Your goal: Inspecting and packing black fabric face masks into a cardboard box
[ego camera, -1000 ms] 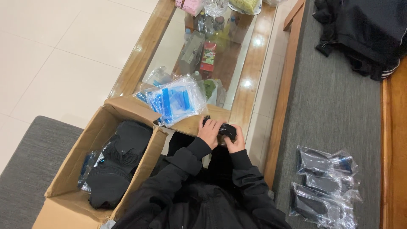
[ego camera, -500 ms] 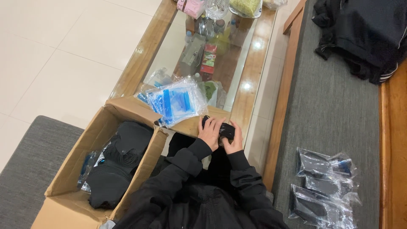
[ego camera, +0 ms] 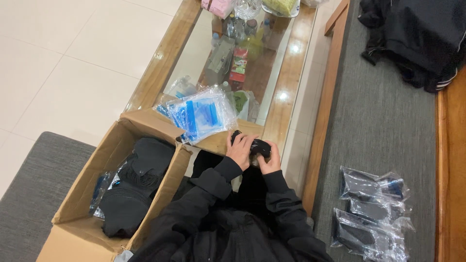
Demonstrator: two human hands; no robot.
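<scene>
Both hands, left hand [ego camera: 241,148] and right hand [ego camera: 268,162], are closing their grip around a small black fabric item [ego camera: 257,145] above the lap, just beside the glass-topped wooden worktop [ego camera: 296,87]. An open cardboard box [ego camera: 82,194] is standing left.

Home living room, glass coffee table [ego camera: 291,97], sofa [ego camera: 388,126]

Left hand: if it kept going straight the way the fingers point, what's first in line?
The left hand already rests on the small black item held with the right hand. Its fingers point up and right; past the item, likely the wooden table rim, though depth is unclear.
</scene>
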